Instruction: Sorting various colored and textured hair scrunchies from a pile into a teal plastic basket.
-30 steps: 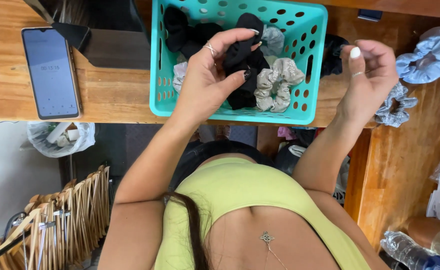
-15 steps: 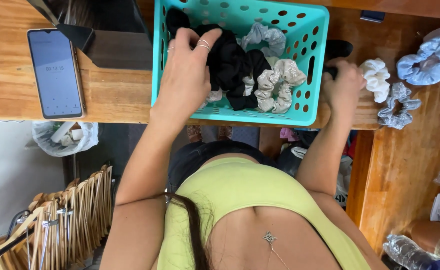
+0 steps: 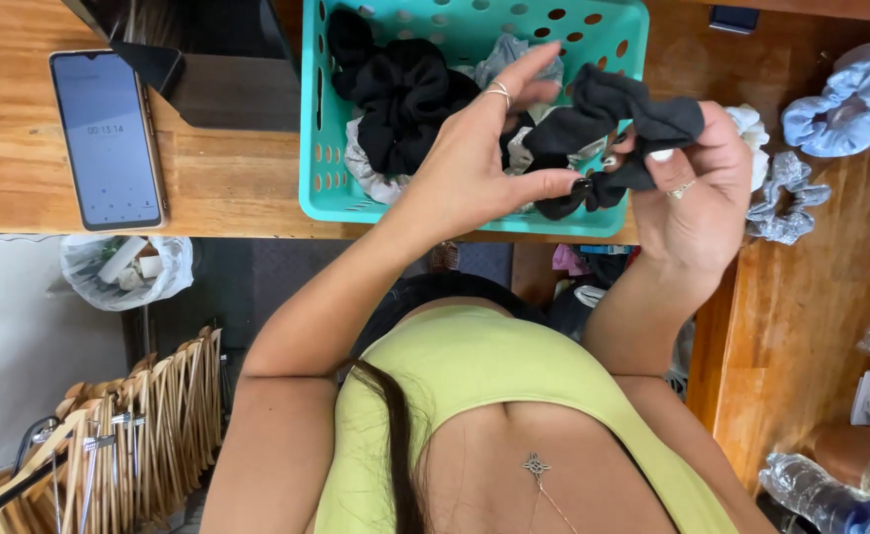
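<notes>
Both my hands hold one black scrunchie (image 3: 608,114) over the front right corner of a teal plastic basket (image 3: 308,148). My right hand (image 3: 697,193) grips its right side with thumb and fingers. My left hand (image 3: 479,163), with a ring on one finger, pinches its lower left edge between thumb and fingertip, the other fingers spread. The basket stands on a wooden table (image 3: 227,183) and holds several scrunchies, mostly black (image 3: 405,94), with some grey and white ones partly hidden underneath.
A phone (image 3: 106,138) lies screen up at the table's left. To the right of the basket lie a white scrunchie (image 3: 751,127), a grey scrunchie (image 3: 781,198) and a light blue scrunchie (image 3: 840,99). Below the table are a bagged bin (image 3: 128,267), wooden hangers (image 3: 138,425) and a plastic bottle (image 3: 821,494).
My right hand came from the table edge beside the basket toward it, holding a black scrunchie. My left hand left the pile in the basket and took hold of that scrunchie's other side.
</notes>
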